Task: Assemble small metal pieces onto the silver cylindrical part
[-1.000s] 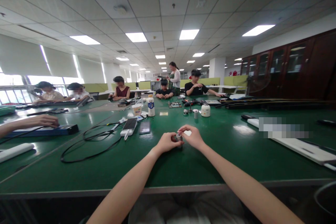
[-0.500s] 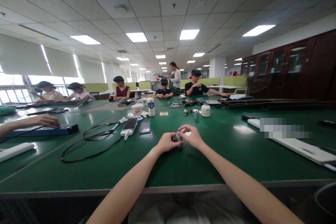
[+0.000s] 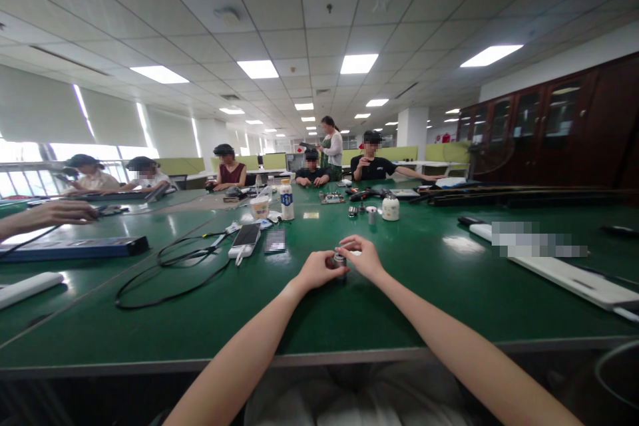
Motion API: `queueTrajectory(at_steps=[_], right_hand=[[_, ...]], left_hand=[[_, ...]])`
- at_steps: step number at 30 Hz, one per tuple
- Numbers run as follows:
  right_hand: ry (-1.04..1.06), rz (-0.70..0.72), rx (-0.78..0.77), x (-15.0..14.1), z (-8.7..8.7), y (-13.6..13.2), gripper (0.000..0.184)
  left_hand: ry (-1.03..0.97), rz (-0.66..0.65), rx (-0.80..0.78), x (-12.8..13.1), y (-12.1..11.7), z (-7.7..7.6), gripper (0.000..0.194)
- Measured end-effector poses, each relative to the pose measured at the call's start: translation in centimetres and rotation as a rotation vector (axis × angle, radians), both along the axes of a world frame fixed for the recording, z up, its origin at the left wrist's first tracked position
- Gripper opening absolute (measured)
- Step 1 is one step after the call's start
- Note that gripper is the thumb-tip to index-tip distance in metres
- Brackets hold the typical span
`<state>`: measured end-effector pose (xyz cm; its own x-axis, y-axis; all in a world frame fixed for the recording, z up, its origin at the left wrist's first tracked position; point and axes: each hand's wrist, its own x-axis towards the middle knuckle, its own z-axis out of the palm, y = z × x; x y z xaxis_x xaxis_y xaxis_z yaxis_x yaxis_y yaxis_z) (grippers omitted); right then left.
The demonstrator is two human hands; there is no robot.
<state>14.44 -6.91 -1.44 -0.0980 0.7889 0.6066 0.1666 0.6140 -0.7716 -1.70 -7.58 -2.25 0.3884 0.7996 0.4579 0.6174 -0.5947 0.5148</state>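
Close in front of me on the green table, a small grey metal cylinder stands upright between my hands. The fingers and thumb of my left hand are closed around its side. At its top rim, the bent fingers of my right hand pinch it; what exactly lies under these fingertips is too small to make out. Beyond my hands stands a similar metal cylinder, with small metal parts to its left and a round white jar to its right.
To the left lie a phone on a white power bank, a black cable and a dark square card. A bottle and cup stand behind. A long white bar lies right. A co-worker's hand reaches in left.
My hands stay at the metal cylinder with nearly the same grip. The co-worker's hand at the left has lifted off the blue strip and moved up and left.
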Motion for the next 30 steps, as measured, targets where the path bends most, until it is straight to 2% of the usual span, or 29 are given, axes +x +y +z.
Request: queueTrajectory(at_steps=[12,19,30], right_hand=[[0.064,0.004,-0.026,-0.05,-0.11,0.05,0.029],[0.057,0.015,-0.006,0.21,-0.32,0.37,0.027],[0.113,0.126,0.028,0.03,-0.33,0.24,0.025]], left_hand=[[-0.008,-0.045,-0.001,-0.18,0.25,-0.18,0.041],[-0.006,-0.028,0.003,-0.08,0.20,-0.23,0.039],[0.001,-0.020,0.014,-0.05,0.00,0.06,0.041]])
